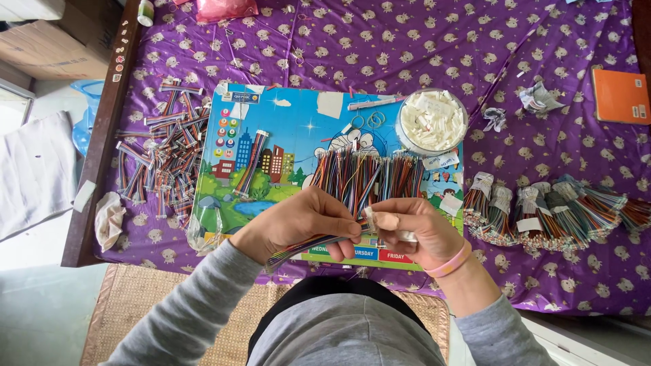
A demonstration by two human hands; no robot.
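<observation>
My left hand [302, 224] pinches a flat bunch of multicoloured wires [305, 245] that trails down to the left. Touching its end, my right hand [410, 227] holds a small white connector [370, 215] between thumb and fingers. Both hands hover over the near edge of a colourful cartoon board [285, 122]. Just beyond the hands lies a spread row of loose coloured wires [369, 173] on the board. A pink band sits on my right wrist.
A round clear bowl of white connectors [432, 120] stands at the board's far right. Finished wire bundles [166, 159] are heaped on the left, tagged wire bunches [549, 210] on the right. A purple patterned cloth [407, 47] covers the table; an orange notebook [620, 95] lies far right.
</observation>
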